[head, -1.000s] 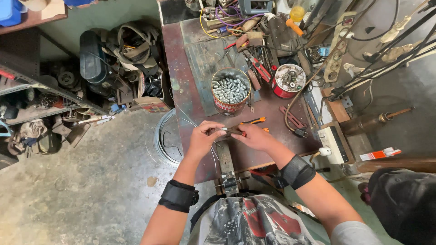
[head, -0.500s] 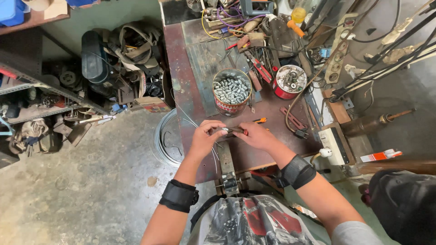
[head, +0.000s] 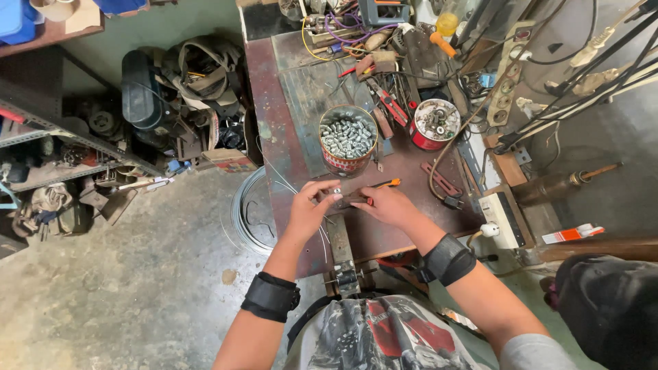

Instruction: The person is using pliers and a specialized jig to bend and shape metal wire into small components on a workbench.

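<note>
A small metal part is pinched by the left hand and orange-handled pliers are gripped by the right hand, near the can of bolts on the bench.

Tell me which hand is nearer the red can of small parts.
Right. The right hand lies below and just left of the red can, on the same side of the bench. The left hand sits farther left, below the can of bolts.

We see even, soft daylight, brightest on the grey concrete floor at eight o'clock. Shadows stay faint under the dark, rust-brown metal bench. Focus is sharp centrally; edges bow outward, wide-angle.
</note>
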